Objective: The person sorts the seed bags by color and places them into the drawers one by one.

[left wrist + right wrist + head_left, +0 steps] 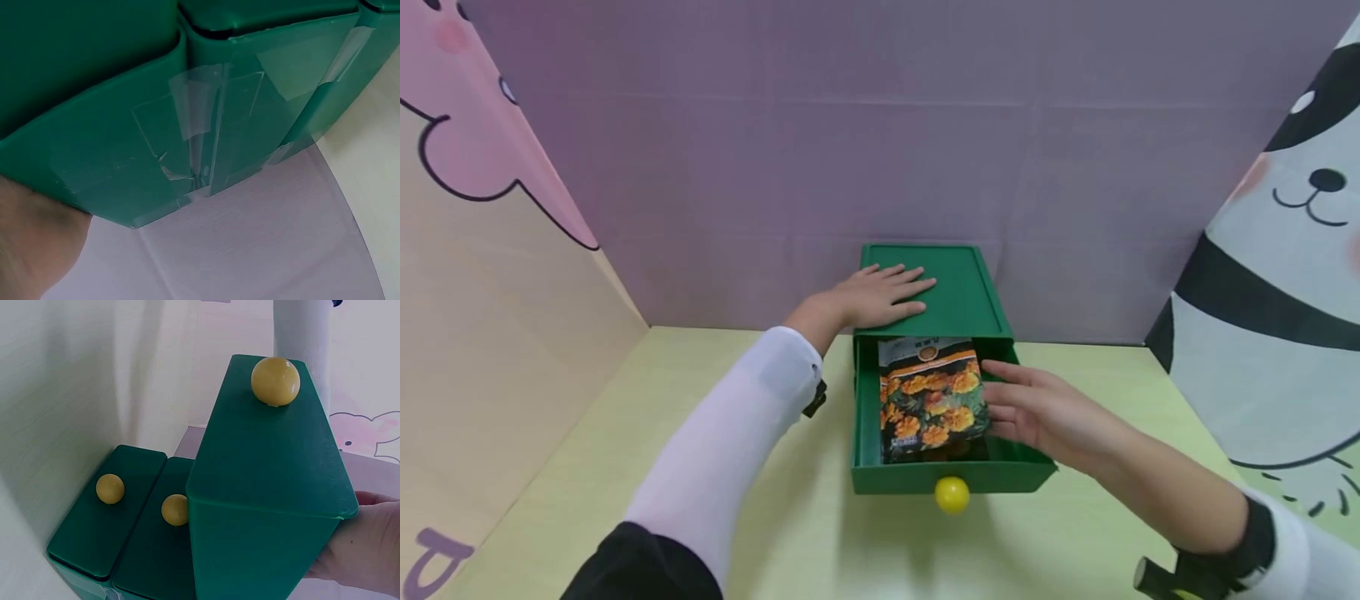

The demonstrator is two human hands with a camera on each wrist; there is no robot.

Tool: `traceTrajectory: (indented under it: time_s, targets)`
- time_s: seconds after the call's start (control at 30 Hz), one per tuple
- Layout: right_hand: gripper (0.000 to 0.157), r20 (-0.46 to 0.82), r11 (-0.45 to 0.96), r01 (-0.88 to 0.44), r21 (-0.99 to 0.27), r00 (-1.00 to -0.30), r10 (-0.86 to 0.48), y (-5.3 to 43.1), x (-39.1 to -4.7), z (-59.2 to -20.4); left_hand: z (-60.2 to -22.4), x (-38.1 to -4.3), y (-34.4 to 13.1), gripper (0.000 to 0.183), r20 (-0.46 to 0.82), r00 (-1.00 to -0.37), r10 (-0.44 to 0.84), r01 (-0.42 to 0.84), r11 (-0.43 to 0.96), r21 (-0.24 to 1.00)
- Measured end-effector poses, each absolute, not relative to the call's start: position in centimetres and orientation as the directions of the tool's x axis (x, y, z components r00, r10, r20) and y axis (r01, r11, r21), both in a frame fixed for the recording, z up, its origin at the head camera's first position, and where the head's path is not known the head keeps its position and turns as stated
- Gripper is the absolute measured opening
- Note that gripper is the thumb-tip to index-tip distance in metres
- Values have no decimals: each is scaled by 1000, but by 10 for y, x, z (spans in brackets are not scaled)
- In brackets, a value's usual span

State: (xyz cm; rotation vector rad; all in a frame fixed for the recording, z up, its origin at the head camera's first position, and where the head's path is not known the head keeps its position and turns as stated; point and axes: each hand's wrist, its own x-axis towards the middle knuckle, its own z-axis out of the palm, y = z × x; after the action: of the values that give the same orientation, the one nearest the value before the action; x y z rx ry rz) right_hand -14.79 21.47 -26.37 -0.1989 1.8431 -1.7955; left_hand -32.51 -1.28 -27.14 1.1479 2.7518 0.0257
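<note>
My left hand (880, 298) rests palm down, fingers straight, on top of a green drawer cabinet (962, 279). The top drawer (902, 480) is pulled out, with a round yellow knob (952, 495) on its front. A packet (932, 400) printed with orange marigolds lies inside, over something dark that it mostly covers. Extended fingers of my right hand (1045, 412) reach over the drawer's right wall to the packet's right edge. From the right wrist, that hand (369, 544) is partly hidden behind the drawer.
Below the pulled-out drawer are two shut drawers (94, 525) with yellow knobs. Clear tape (197, 106) runs across the cabinet's side. The cabinet stands on a pale table (775, 533) against a purple-grey backdrop (887, 150). A panda-printed panel (1285, 350) borders the right side.
</note>
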Motion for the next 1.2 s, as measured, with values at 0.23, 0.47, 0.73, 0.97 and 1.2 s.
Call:
traceTrajectory:
  time_s: [0.23, 0.47, 0.73, 0.97, 1.2]
  targets:
    - [72, -235, 157, 181, -971, -854, -464, 216, -146, -263, -272, -325, -12, 56, -126, -697, 706, 702, 708, 77]
    - [62, -75, 161, 15, -987, -926, -370, 215, -139, -259, -272, -325, -14, 56, -116, -699, 706, 702, 708, 81]
    - [42, 184, -311, -25, -950, -848, -496, 217, -112, -270, -273, -323, -13, 56, -106, -696, 710, 702, 704, 103]
    - [47, 46, -258, 301, -918, -565, -824, 218, -85, -302, -273, -321, -13, 56, -94, -696, 711, 705, 703, 96]
    - [51, -312, -52, 575, -816, -516, -798, 210, -75, -345, -272, -323, -15, 57, -82, -693, 716, 711, 698, 89]
